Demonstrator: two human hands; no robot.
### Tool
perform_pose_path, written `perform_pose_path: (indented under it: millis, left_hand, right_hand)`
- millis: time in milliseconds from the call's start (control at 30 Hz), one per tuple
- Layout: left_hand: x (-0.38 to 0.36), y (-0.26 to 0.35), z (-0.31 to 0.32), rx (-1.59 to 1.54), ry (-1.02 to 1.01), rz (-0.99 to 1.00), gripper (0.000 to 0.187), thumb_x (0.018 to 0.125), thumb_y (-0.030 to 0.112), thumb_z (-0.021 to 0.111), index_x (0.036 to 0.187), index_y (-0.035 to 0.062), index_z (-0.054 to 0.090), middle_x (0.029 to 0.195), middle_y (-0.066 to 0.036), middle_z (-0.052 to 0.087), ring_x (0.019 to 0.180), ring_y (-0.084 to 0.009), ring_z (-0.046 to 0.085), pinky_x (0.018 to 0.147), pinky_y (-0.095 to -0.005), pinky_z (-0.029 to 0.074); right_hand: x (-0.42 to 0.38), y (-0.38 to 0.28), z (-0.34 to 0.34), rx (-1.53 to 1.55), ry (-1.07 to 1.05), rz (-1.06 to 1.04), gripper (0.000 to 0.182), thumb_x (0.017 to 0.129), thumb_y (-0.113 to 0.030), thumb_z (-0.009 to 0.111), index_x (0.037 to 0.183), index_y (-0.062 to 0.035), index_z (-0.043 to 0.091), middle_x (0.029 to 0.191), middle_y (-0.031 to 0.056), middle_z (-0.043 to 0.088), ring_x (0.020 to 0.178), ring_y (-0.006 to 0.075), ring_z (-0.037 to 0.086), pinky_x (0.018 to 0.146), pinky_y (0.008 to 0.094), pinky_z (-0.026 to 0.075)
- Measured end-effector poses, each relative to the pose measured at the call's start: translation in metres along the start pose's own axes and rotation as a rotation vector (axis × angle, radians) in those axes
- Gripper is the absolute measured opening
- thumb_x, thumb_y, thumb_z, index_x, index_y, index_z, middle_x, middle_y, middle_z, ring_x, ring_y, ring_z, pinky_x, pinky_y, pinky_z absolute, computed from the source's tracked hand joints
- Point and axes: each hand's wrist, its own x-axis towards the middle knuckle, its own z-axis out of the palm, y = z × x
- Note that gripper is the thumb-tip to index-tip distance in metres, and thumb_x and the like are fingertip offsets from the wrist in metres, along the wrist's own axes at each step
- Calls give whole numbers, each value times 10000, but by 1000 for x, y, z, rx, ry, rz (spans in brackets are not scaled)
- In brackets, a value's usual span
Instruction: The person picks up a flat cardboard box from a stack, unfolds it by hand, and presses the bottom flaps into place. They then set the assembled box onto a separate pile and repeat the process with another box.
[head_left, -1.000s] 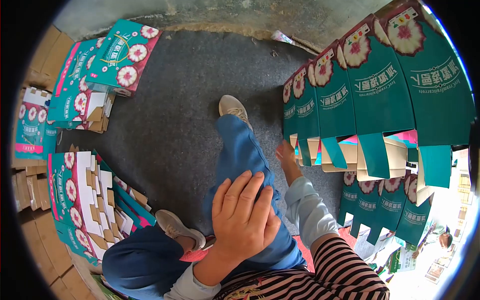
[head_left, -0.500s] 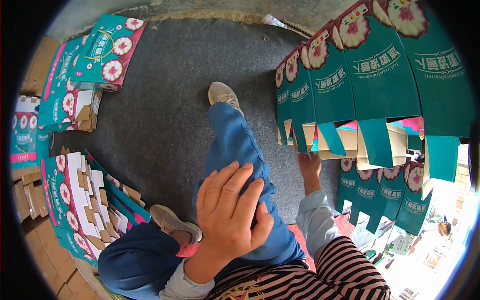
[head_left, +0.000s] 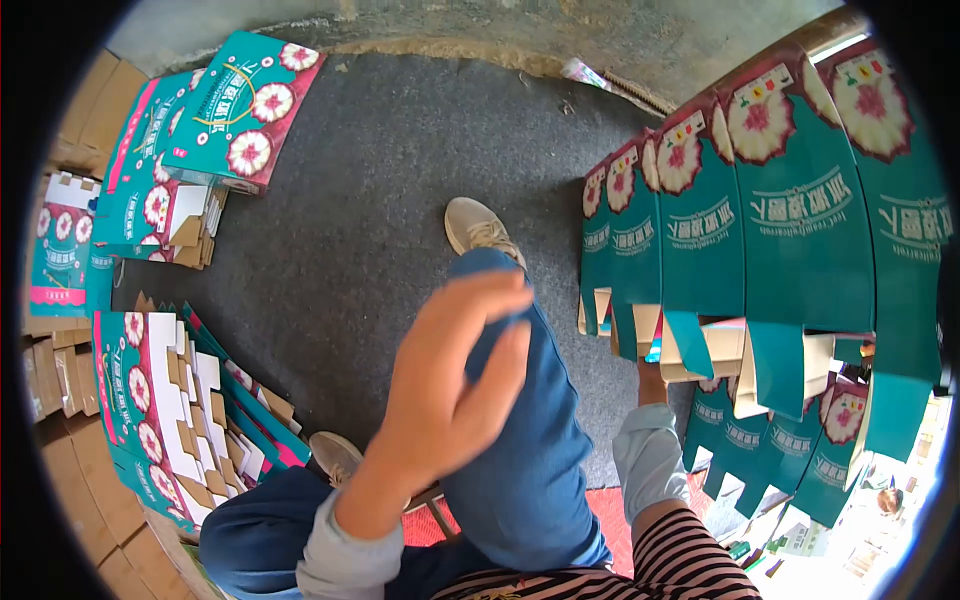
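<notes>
My left hand (head_left: 440, 375) is raised above my blue-trousered knee, slightly blurred, with the thumb apart from the fingers and nothing in it. On the right, my right hand (head_left: 652, 385) reaches to the lower flaps of a row of standing green boxes (head_left: 705, 235) with pink fruit pictures. Its fingers are hidden behind the cardboard, so what they touch does not show. The bottom flaps of these boxes hang loose, showing brown inner cardboard.
Flattened green cartons (head_left: 150, 400) stand in a bundle at the lower left. More green boxes (head_left: 240, 110) are stacked at the upper left. A second row of green boxes (head_left: 785, 445) is below the right row. Dark carpet (head_left: 350, 180) runs to a concrete wall (head_left: 480, 25).
My left hand has turned, with its thumb now nearer the fingertips. My right hand has gone further behind the box flaps. The view has shifted, and the boxes sit lower in it.
</notes>
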Motion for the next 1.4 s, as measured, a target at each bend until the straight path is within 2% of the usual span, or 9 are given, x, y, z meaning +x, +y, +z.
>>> perform_pose_path:
  millis: [133, 200, 300, 500, 633, 733, 867, 1033, 1400]
  left_hand:
    - [71, -74, 39, 68, -221, -203, 403, 829, 220, 649, 1144, -9, 548, 1151, -188, 597, 1021, -343, 598, 887, -359, 464]
    - [101, -134, 79, 152, -311, -53, 562, 790, 276, 688, 1226, -21, 493, 1225, -198, 555, 1129, -345, 543, 969, -360, 421]
    - [155, -173, 128, -201, -667, -237, 925, 723, 424, 760, 1398, -34, 322, 1408, -244, 373, 1323, -341, 359, 1086, -380, 299]
    - [210, -243, 228, -427, -645, -353, 1264, 532, 707, 750, 1402, -81, 281, 1442, -271, 303, 1329, -358, 332, 1082, -393, 315]
    - [243, -272, 253, -249, -861, -151, 795, 738, 669, 632, 1288, 102, 540, 1230, -163, 490, 1198, -289, 437, 1017, -384, 352]
    - [251, -285, 248, -297, -1004, -150, 809, 755, 712, 570, 1301, 116, 529, 1236, -166, 481, 1234, -286, 403, 1024, -384, 341]
    - [226, -291, 240, -193, -836, -200, 912, 693, 768, 581, 1347, 139, 490, 1323, -176, 440, 1302, -269, 354, 1071, -369, 313]
    - [187, -285, 218, -120, -788, -211, 1209, 581, 698, 741, 1403, -66, 292, 1419, -232, 343, 1323, -327, 354, 1097, -391, 302]
    - [60, -247, 168, -142, -984, -144, 1097, 573, 618, 795, 1344, -46, 386, 1332, -245, 420, 1233, -360, 438, 1039, -405, 365]
  right_hand:
    - [0, 0, 0, -41, 40, 22, 369, 923, -379, 478, 1073, -55, 570, 919, 93, 657, 820, 241, 661, 701, 390, 561]
    - [-6, 1, 0, -62, 67, 32, 368, 923, -378, 479, 1074, -54, 570, 919, 94, 656, 819, 241, 661, 699, 389, 562]
    - [-11, 6, 0, -88, 112, 45, 368, 922, -377, 481, 1074, -54, 570, 920, 96, 656, 817, 241, 661, 695, 387, 562]
    - [-29, 16, 1, -139, 202, 81, 366, 922, -375, 484, 1075, -54, 570, 921, 99, 656, 812, 240, 662, 688, 382, 563]
    - [-38, 20, -5, -158, 246, 91, 365, 922, -373, 487, 1075, -53, 570, 921, 101, 656, 809, 240, 663, 683, 380, 563]
    - [-51, 23, -10, -177, 269, 98, 364, 921, -372, 488, 1076, -53, 570, 921, 103, 655, 807, 240, 664, 680, 378, 564]
    - [-61, 29, -16, -192, 312, 115, 363, 921, -371, 490, 1077, -53, 570, 922, 105, 655, 804, 240, 664, 675, 375, 565]
    - [-74, 38, -25, -210, 326, 112, 362, 921, -369, 493, 1077, -52, 570, 922, 107, 655, 800, 240, 665, 669, 371, 565]
    - [-127, 73, -62, -194, 293, 113, 359, 920, -365, 499, 1079, -51, 571, 924, 113, 654, 792, 239, 667, 656, 364, 567]
